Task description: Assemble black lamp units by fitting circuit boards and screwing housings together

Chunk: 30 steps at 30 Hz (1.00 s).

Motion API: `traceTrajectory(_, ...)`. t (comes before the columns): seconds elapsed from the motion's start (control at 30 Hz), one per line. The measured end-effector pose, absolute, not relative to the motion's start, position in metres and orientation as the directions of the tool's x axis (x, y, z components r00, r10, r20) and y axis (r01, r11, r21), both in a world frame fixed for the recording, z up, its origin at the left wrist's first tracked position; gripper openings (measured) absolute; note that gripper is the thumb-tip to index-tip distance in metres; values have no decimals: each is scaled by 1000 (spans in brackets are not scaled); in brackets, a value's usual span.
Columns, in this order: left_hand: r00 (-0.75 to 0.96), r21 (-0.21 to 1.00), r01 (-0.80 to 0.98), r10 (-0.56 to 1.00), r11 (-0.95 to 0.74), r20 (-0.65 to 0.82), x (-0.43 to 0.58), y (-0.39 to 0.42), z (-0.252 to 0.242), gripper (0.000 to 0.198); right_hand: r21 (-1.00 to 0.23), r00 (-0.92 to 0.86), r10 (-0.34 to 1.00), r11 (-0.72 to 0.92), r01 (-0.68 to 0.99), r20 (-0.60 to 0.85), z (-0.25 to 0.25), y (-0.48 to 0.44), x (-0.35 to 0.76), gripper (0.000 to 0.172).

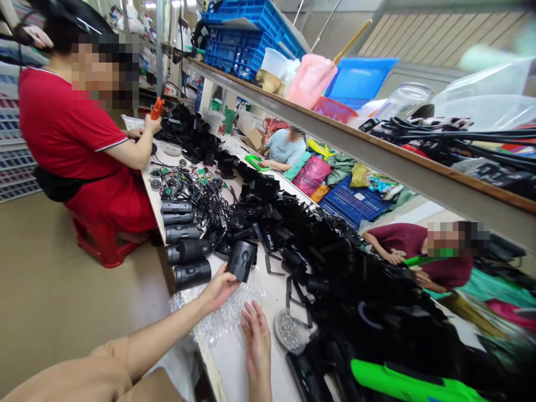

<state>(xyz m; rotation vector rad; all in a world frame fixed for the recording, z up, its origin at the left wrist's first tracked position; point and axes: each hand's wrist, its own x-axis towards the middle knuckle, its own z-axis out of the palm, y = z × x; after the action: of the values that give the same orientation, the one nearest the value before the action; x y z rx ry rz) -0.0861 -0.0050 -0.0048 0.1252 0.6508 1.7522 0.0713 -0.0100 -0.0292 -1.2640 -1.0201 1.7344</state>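
My left hand grips a black cylindrical plastic housing by its lower end, above the white table. My right hand is open, its fingers stretched out and holding nothing, just right of a crumpled see-through plastic bag. Beside that hand lies a round dish of small metal screws. More black cylinders lie in a row along the table's left edge. Thin black brackets rest near the middle.
A big heap of black plastic parts covers the table's right side. Wires and circuit boards lie further back. A bright green tool is at the front right. A loaded shelf runs overhead. Several people sit around the table, one in red.
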Motion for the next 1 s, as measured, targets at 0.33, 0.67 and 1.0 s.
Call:
traceTrajectory(0.33, -272, 935, -338, 962, -111, 17, -63, -31, 0, 30, -920, -183, 922, -368, -133, -342, -28, -19, 74, 65)
traceTrajectory(0.67, 462, 900, 245, 860, -360, 218, -34, -71, 25, 44, -886, -139, 922, -386, -256, -361, -39, -47, 127, 61)
traceTrajectory(1.0, 272, 846, 517, 962, -134, -13, -79, 19, 36, 46, -958, 74, 959, -280, 60, -275, -31, -39, 148, 33)
